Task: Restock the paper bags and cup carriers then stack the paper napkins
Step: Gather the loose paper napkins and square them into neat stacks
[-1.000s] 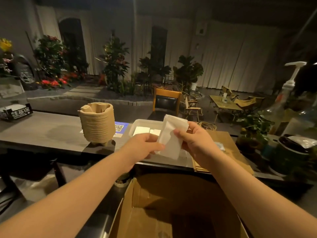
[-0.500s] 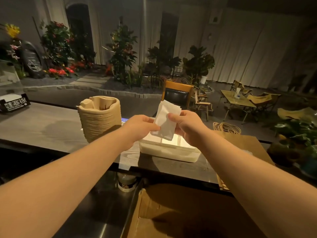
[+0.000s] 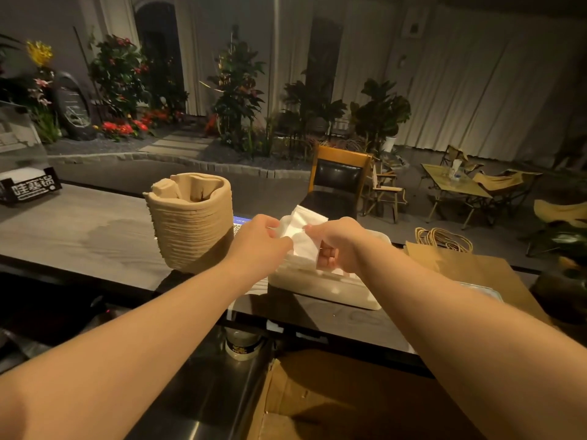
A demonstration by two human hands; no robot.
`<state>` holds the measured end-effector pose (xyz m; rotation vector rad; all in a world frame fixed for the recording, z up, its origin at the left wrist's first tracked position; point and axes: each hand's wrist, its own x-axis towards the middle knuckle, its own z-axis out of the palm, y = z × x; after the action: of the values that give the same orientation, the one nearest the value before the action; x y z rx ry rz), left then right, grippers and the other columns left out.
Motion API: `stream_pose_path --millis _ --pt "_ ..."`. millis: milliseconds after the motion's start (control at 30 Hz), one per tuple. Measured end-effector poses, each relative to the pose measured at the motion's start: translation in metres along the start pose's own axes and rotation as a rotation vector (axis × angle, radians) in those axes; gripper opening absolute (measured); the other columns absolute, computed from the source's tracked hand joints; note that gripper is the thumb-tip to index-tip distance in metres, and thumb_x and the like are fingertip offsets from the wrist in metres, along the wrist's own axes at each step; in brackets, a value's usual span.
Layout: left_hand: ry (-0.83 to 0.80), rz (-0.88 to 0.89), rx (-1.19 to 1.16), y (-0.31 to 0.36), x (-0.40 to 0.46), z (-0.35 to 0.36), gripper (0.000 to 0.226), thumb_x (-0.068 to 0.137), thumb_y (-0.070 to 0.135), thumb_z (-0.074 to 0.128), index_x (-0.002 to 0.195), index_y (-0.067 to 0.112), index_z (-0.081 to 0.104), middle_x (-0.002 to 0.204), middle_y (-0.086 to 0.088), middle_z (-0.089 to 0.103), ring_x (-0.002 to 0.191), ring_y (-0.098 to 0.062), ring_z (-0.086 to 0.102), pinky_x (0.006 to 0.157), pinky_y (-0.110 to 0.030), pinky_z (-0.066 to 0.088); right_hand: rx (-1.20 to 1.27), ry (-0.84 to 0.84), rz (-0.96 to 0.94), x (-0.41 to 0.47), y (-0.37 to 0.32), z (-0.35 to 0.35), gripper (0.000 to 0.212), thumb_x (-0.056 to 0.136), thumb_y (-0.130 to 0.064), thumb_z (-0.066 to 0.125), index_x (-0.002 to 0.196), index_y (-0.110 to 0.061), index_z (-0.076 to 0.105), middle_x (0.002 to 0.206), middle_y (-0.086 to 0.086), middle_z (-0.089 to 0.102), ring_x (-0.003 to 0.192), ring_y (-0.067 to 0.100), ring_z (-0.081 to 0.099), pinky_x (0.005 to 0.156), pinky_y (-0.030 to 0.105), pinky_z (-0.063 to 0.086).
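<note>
1. Gripping a small wad of white paper napkins (image 3: 301,238), the left hand (image 3: 259,241) and right hand (image 3: 338,244) both pinch it with curled fingers, above the counter (image 3: 79,230).
2. Directly beneath the grip sits a white napkin tray (image 3: 320,289), with the napkins held over its open top.
3. To the left of the grip stands a tall stack of pulp cup carriers (image 3: 192,222).
4. To the right of the grip, brown paper bags (image 3: 470,266) lie flat, handles pointing away.
5. Nearer than the grip, below the counter edge, an open cardboard box (image 3: 333,404) shows.
</note>
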<state>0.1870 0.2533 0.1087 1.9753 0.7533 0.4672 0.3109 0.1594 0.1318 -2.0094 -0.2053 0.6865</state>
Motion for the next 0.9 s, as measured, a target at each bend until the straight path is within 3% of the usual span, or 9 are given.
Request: stream_pose_path --millis 100,167,267,367,467,567,700,800,900 --pt "0.001 0.02 0.016 -0.005 0.001 0.001 0.05 0.098 0.023 0.069 0.143 0.026 0.049 0.139 0.002 0.059 0.12 -0.019 0.057 0.088 -0.03 0.049 -0.002 -0.011 0.002 0.003 0.002 0.004 0.025 0.089 -0.028 0.08 0.099 -0.01 0.065 0.1 0.01 0.07 0.089 0.025 0.069 0.082 0.039 0.063" --pt "0.022 0.045 0.038 -0.007 0.001 0.003 0.049 0.097 0.021 0.07 0.142 0.026 0.051 0.139 0.003 0.058 0.122 -0.019 0.057 0.094 -0.032 0.051 -0.056 0.015 -0.04 0.007 0.004 0.007 0.027 0.087 -0.031 0.081 0.099 -0.012 0.065 0.096 0.008 0.068 0.084 0.023 0.068 0.07 0.032 0.063" --pt "0.103 0.152 0.172 -0.009 0.003 0.006 0.041 0.097 0.025 0.069 0.135 0.032 0.056 0.142 0.007 0.051 0.129 -0.018 0.047 0.106 -0.035 0.043 -0.171 0.112 -0.121 0.008 0.008 0.01 0.032 0.088 -0.04 0.078 0.102 -0.014 0.064 0.086 0.004 0.062 0.071 0.02 0.062 0.049 0.023 0.05" --pt "0.151 0.265 0.318 -0.01 0.005 0.006 0.03 0.099 0.03 0.064 0.128 0.037 0.06 0.143 0.011 0.048 0.135 -0.019 0.036 0.116 -0.04 0.029 -0.137 0.139 -0.137 0.017 0.008 0.012 0.028 0.087 -0.036 0.079 0.102 -0.015 0.066 0.093 0.006 0.067 0.079 0.022 0.068 0.065 0.028 0.061" --pt "0.101 0.25 0.306 -0.011 0.008 0.006 0.029 0.1 0.032 0.062 0.129 0.034 0.062 0.143 0.009 0.052 0.139 -0.02 0.037 0.117 -0.041 0.032 -0.109 0.11 -0.125 0.02 0.008 0.012 0.019 0.086 -0.028 0.079 0.096 -0.014 0.07 0.097 0.008 0.071 0.085 0.024 0.072 0.075 0.039 0.065" --pt "0.084 0.225 0.261 -0.016 0.01 0.009 0.029 0.1 0.031 0.063 0.129 0.032 0.064 0.143 0.007 0.054 0.137 -0.019 0.043 0.116 -0.043 0.04 -0.063 0.07 -0.105 0.018 0.011 0.008 0.013 0.091 -0.025 0.073 0.093 -0.013 0.068 0.097 0.01 0.07 0.085 0.024 0.072 0.077 0.037 0.065" --pt "0.132 0.243 0.247 -0.018 0.009 0.012 0.026 0.101 0.031 0.062 0.127 0.032 0.063 0.14 0.008 0.052 0.133 -0.016 0.041 0.106 -0.031 0.034 0.004 0.062 -0.078 0.013 0.014 0.003 0.015 0.097 -0.031 0.066 0.097 -0.017 0.06 0.102 0.009 0.065 0.091 0.024 0.069 0.082 0.034 0.063" --pt "0.141 0.242 0.235 -0.016 0.008 0.011 0.024 0.1 0.032 0.062 0.125 0.033 0.062 0.139 0.009 0.051 0.133 -0.016 0.039 0.102 -0.029 0.03 -0.034 0.114 -0.144 0.009 0.017 0.002 0.014 0.1 -0.031 0.061 0.105 -0.018 0.059 0.098 0.003 0.064 0.087 0.021 0.066 0.066 0.025 0.059" --pt "0.146 0.249 0.233 -0.012 0.006 0.011 0.022 0.101 0.033 0.061 0.122 0.035 0.061 0.141 0.008 0.049 0.136 -0.018 0.037 0.109 -0.035 0.031 -0.162 0.195 -0.318 0.004 0.024 0.0 0.016 0.103 -0.031 0.055 0.108 -0.018 0.064 0.089 0.0 0.064 0.08 0.016 0.063 0.054 0.021 0.048"
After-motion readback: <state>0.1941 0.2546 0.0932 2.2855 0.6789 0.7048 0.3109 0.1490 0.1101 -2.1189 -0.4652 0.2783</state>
